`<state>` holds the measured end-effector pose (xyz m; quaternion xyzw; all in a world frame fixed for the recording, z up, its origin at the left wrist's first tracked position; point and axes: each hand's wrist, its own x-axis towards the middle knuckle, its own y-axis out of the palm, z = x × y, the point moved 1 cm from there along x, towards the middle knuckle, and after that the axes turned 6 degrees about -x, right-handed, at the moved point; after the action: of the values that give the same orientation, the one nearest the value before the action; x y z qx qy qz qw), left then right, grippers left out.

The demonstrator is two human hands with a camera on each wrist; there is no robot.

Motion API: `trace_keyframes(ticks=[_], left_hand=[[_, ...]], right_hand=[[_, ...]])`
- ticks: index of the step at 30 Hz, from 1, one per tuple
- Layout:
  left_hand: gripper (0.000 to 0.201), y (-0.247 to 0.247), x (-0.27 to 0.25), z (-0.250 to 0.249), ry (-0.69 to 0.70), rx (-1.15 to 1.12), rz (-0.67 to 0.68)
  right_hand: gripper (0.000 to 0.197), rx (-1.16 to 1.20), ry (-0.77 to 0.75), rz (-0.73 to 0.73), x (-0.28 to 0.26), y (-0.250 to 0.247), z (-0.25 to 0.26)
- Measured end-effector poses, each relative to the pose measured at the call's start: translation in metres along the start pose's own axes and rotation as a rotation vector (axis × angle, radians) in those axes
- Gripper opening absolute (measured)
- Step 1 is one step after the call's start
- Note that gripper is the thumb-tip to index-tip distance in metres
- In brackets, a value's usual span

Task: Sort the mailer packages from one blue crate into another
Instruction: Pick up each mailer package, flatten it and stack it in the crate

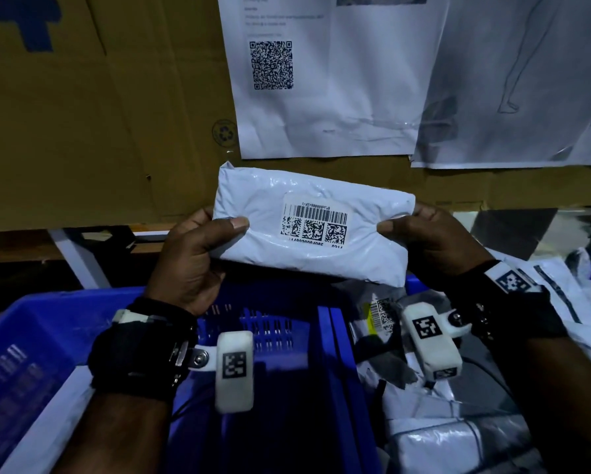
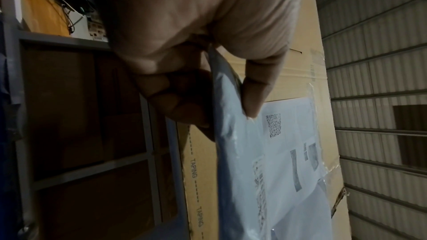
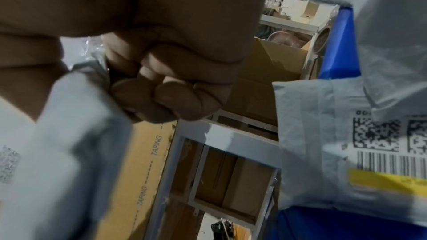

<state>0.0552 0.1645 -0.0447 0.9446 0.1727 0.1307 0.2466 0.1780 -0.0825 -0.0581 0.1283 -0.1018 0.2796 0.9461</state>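
Observation:
I hold a white mailer package (image 1: 307, 220) up in front of me with both hands, its barcode label facing me. My left hand (image 1: 205, 244) pinches its left edge, thumb on the front and fingers behind. My right hand (image 1: 420, 234) pinches the right edge the same way. In the left wrist view the mailer (image 2: 240, 152) hangs edge-on from my left hand (image 2: 226, 101). My right hand (image 3: 143, 87) curls behind the mailer (image 3: 64, 143) in the right wrist view. Below lies a blue crate (image 1: 287, 336), its floor bare where it shows. A second blue crate (image 1: 412, 280) at the right holds several mailers (image 1: 441, 436).
A cardboard wall (image 1: 99, 114) stands right behind the crates, with printed sheets (image 1: 321, 80) taped to it. A white metal frame (image 3: 231, 140) and more cardboard boxes (image 3: 277, 59) stand behind the crates. A labelled mailer (image 3: 346, 143) sits close to my right wrist.

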Motion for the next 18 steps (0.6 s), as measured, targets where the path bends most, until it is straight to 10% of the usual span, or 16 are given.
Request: trace_keyframes(ticks=[7,18], left_hand=[[0.070,0.0017,-0.0065,-0.0047,-0.044,-0.003,0.038],[0.064,-0.0029,-0.0046,-0.0021,-0.048,0.069,0.062]], right_hand=[[0.089,0.012,0.010,-0.030,-0.0008,0.0012,0.0031],[0.080,0.010,0.012,-0.014,-0.0006,0.0019,0.0029]])
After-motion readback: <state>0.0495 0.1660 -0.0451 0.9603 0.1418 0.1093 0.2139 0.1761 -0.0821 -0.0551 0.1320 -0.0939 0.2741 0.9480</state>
